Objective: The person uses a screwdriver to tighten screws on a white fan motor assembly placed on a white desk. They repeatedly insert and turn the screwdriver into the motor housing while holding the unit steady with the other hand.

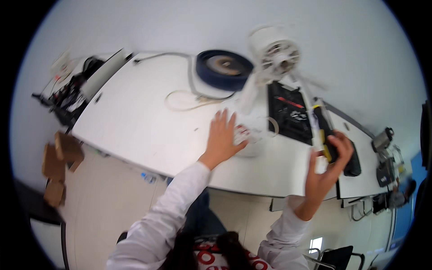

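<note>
My left hand (220,141) lies with fingers spread on the white base (247,141) of an upright fan, touching it near some red markings. The fan's white motor housing (278,58), without blades, stands above the base on a pale neck. My right hand (328,166) has its fingers curled round a long yellow-and-black tool (323,130) at the right of the fan; its exact kind is blurred. A black flat case with red markings (290,114) lies between the fan and that tool.
A dark blue ring-shaped part (209,76), cables (180,101) and a black object (353,164) are on the white table (135,126). Cardboard boxes (54,164) and black equipment (67,96) are at left; a kettle (382,139), a chair (335,256) and a seated person (400,195) at right.
</note>
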Available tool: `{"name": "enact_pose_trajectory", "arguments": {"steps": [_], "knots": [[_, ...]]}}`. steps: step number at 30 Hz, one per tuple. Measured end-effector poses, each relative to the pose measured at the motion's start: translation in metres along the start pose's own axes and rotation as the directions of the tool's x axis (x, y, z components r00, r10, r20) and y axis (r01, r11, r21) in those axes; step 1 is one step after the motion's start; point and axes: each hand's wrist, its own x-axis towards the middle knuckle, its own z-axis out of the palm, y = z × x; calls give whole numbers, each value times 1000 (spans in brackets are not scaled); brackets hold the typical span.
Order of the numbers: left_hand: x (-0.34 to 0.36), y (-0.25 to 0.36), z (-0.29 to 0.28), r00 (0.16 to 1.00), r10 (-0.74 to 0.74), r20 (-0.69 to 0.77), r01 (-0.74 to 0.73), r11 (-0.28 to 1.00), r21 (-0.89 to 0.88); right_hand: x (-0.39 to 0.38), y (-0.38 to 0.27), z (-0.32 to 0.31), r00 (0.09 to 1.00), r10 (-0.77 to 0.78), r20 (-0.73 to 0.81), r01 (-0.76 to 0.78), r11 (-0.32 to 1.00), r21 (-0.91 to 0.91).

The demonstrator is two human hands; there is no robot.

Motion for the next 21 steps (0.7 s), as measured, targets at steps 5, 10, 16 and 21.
{"name": "enact_pose_trajectory", "arguments": {"steps": [5,10,16,21], "knots": [[11,0,17,998,56,-13,-55,994,94,24,6,5,974,-197,-109,194,980,-40],[12,-7,15,988,109,111,-116,991,60,61,-11,2,983,-74,-166,100,983,154],[21,6,22,976,175,130,-190,976,111,59,-1,-14,977,-179,-114,189,978,85],[11,-31,24,985,160,58,-161,987,20,60,-18,4,994,106,19,-107,975,196]]}}
